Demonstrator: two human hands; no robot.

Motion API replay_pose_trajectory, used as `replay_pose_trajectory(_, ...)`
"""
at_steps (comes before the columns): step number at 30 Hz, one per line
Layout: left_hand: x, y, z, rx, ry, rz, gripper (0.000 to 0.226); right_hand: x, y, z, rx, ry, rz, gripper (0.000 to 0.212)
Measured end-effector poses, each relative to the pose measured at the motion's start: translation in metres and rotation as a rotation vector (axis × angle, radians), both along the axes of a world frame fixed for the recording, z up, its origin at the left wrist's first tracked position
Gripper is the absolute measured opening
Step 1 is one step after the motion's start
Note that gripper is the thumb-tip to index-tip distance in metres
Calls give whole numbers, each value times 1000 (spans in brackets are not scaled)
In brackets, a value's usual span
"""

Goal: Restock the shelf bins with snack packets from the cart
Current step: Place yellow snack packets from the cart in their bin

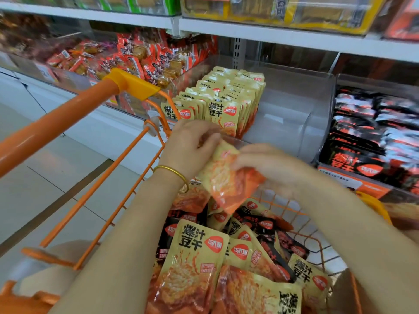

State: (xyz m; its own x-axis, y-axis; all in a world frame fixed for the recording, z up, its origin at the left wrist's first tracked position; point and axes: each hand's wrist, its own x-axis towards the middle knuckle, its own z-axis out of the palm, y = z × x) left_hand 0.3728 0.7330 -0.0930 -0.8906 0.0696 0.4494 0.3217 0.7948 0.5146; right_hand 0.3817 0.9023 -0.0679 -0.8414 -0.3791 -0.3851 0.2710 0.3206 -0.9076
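Observation:
Both my hands hold a small stack of yellow-and-orange snack packets (226, 180) above the cart. My left hand (192, 143), a gold bangle on its wrist, grips the stack's upper end. My right hand (267, 164) grips its right edge. Straight ahead, a clear shelf bin (294, 114) holds upright rows of the same yellow packets (226, 98) in its left half; its right half is bare. Below my arms, the orange cart (301, 223) is piled with yellow packets (195, 264) and black packets (267, 223) mixed together.
The cart's orange handle (68, 118) runs across the left. Left of the clear bin is a bin of orange packets (136, 57); right of it is a bin of black packets (374, 128). A shelf above carries boxed goods (283, 10). White floor tiles lie at the left.

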Motion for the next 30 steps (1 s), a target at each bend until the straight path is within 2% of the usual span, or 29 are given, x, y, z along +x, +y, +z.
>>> replay_pose_trajectory(2, 2, 4, 8, 139, -24, 12, 38, -7, 14, 14, -89, 40, -109, 23)
replay_pose_trajectory(4, 4, 10, 11, 285, -101, -2, 38, -12, 20, 24, -160, 77, -148, 20)
replay_pose_trajectory(6, 5, 16, 14, 439, -155, -19, 50, -18, 19, 28, -208, 106, -159, 11)
replay_pose_trajectory(7, 6, 17, 13, 482, -154, -18, 58, -25, 17, 28, -235, 123, -197, 12)
replay_pose_trajectory(9, 5, 16, 7, 359, -123, -2, 64, -44, 9, 27, -272, 172, -319, 18)
replay_pose_trajectory(12, 6, 13, -5, -94, -88, -13, 50, -77, -1, 19, -228, 313, -488, 23)
replay_pose_trajectory(14, 7, 14, -12, -299, -109, -44, 57, -93, -9, 8, -124, 390, -455, 29)
replay_pose_trajectory(16, 7, 14, -17, -419, -131, -29, 64, -102, -18, -6, 65, 463, -379, 38)
replay_pose_trajectory(18, 5, 13, -19, -446, -140, -11, 66, -107, -26, -16, 185, 495, -320, 43)
replay_pose_trajectory(24, 4, 14, -20, -429, -124, -1, 64, -115, -36, -23, 607, 617, -113, 33)
replay_pose_trajectory(30, 4, 14, -21, -417, -122, -4, 59, -122, -40, -25, 678, 531, -146, 38)
